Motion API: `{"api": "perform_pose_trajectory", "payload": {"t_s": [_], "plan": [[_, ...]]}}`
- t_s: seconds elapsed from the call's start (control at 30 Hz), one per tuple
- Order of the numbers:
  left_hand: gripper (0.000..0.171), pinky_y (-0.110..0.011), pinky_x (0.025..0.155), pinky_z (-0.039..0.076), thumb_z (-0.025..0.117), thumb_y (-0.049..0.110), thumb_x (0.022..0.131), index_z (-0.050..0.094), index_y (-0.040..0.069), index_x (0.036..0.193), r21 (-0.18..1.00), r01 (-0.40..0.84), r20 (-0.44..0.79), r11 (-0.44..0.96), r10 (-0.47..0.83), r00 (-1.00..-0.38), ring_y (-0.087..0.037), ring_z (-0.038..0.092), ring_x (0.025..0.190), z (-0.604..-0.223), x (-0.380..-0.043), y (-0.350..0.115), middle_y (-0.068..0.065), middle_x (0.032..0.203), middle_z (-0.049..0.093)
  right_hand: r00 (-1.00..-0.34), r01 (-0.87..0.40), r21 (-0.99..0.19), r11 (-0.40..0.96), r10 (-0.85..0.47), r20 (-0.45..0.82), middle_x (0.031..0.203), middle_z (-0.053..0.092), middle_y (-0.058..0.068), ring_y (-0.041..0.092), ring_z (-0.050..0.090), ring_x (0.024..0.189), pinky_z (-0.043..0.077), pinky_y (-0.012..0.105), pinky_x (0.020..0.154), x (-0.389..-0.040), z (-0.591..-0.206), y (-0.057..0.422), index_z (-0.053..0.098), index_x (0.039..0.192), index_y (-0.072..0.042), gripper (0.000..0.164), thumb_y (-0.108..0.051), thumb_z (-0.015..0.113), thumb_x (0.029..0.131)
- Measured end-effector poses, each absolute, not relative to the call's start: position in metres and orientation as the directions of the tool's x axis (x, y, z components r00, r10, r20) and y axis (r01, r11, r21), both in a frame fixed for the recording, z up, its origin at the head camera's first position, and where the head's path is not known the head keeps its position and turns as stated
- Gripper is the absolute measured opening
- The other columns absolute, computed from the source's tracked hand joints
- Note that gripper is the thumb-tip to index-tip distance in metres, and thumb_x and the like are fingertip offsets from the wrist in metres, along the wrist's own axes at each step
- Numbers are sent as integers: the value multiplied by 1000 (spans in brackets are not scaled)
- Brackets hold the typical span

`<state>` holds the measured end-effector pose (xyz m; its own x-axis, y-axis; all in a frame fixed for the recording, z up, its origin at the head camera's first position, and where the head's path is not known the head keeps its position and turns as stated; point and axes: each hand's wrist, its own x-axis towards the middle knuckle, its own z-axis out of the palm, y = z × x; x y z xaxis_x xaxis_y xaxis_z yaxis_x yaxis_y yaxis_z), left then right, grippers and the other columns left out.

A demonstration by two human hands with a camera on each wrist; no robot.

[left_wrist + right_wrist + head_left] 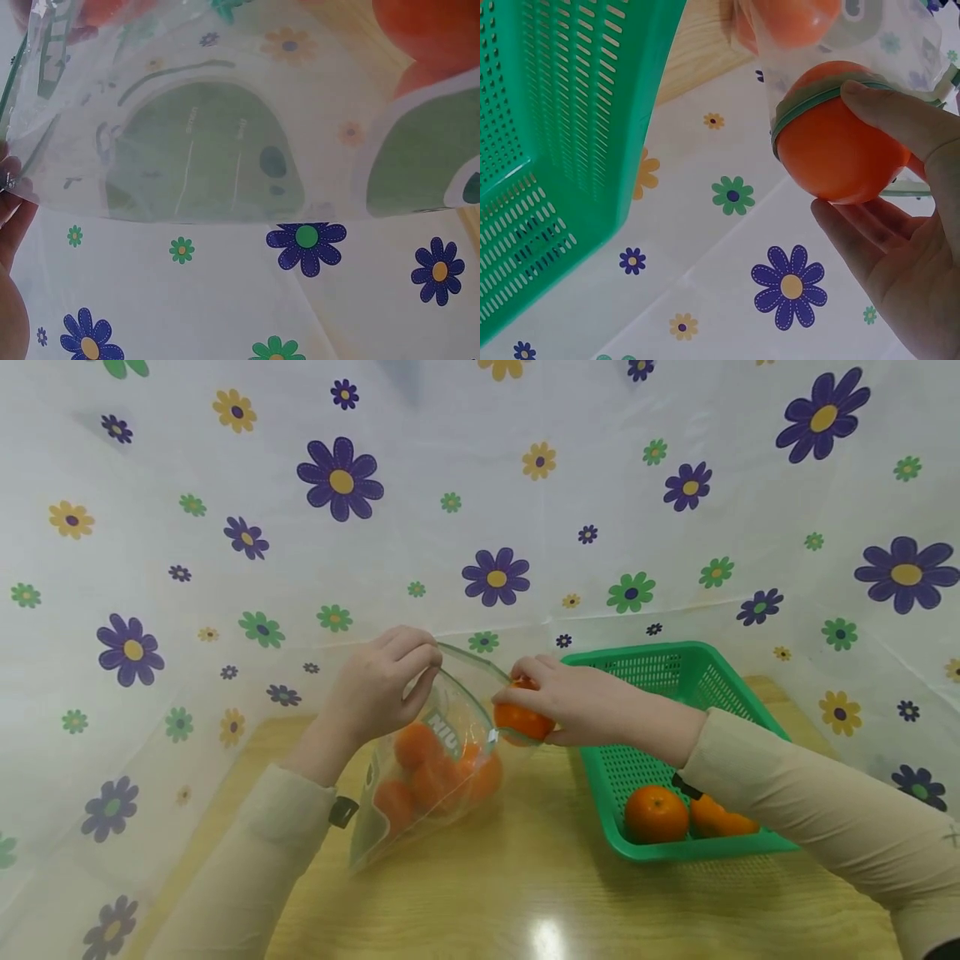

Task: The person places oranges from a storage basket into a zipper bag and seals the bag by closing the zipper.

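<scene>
A clear zip bag (pixel 450 714) with green edging stands on the table, several oranges (pixel 435 783) inside it. My left hand (pixel 390 681) pinches the bag's top edge at its left side. In the left wrist view only that hand's fingers (pixel 10 195) show, at the bag's edge. At the right end of the bag's mouth, my right hand (pixel 566 693) grips another orange (pixel 522 712). The right wrist view shows this orange (pixel 840 146) partly inside the mouth, with the green rim across it and the thumb on top.
A green plastic basket (pixel 600 777) stands on the right, under my right forearm, with an orange (pixel 656 814) and more orange fruit (pixel 720 817) at its near end. The wooden table (pixel 480 893) meets a flower-printed white sheet (pixel 420 543) behind and at the sides.
</scene>
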<state>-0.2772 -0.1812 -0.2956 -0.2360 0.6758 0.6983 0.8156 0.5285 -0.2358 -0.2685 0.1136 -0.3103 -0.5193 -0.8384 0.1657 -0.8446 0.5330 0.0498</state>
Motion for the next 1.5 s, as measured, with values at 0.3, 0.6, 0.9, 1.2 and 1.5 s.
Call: {"api": "perform_pose_trajectory", "payload": {"t_s": [0.3, 0.6, 0.9, 1.2, 1.5], "plan": [[8, -40, 82, 65, 73, 0, 89, 70, 1, 96, -239, 815, 696, 527, 679, -235, -31, 69, 90, -297, -275, -184, -14, 97, 72, -504, -851, 64, 522, -845, 179, 141, 55, 12, 27, 59, 120, 66, 33, 81, -269, -315, 114, 60, 146, -24, 69, -13, 90, 85], [9, -40, 80, 65, 74, 0, 89, 70, 1, 96, -240, 811, 693, 534, 680, -242, -30, 69, 90, -295, -274, -186, -14, 97, 72, -504, -849, 84, 522, -847, 167, 142, 56, 12, 27, 60, 122, 65, 32, 83, -268, -313, 114, 56, 150, -22, 74, -14, 90, 85], [8, -39, 79, 66, 74, 0, 89, 70, 2, 95, -238, 807, 697, 540, 674, -245, -30, 69, 90, -295, -274, -187, -13, 96, 73, -534, -832, 82, 548, -833, 147, 150, 55, 13, 28, 60, 130, 64, 38, 96, -267, -314, 116, 55, 152, -21, 77, -19, 91, 85], [8, -39, 80, 66, 74, 0, 89, 70, 2, 95, -231, 806, 697, 545, 670, -254, -30, 69, 91, -297, -273, -189, -13, 96, 73, -568, -805, 133, 578, -816, 107, 147, 56, 16, 31, 58, 129, 61, 42, 101, -264, -314, 123, 53, 154, -19, 79, -28, 91, 85], [5, -40, 79, 64, 69, 5, 89, 68, 4, 94, -227, 809, 687, 542, 678, -262, -29, 67, 90, -296, -276, -189, -11, 95, 70, -605, -776, 159, 611, -791, 87, 147, 53, 17, 33, 56, 129, 60, 47, 101, -263, -319, 138, 49, 154, -18, 83, -36, 90, 84]]}}
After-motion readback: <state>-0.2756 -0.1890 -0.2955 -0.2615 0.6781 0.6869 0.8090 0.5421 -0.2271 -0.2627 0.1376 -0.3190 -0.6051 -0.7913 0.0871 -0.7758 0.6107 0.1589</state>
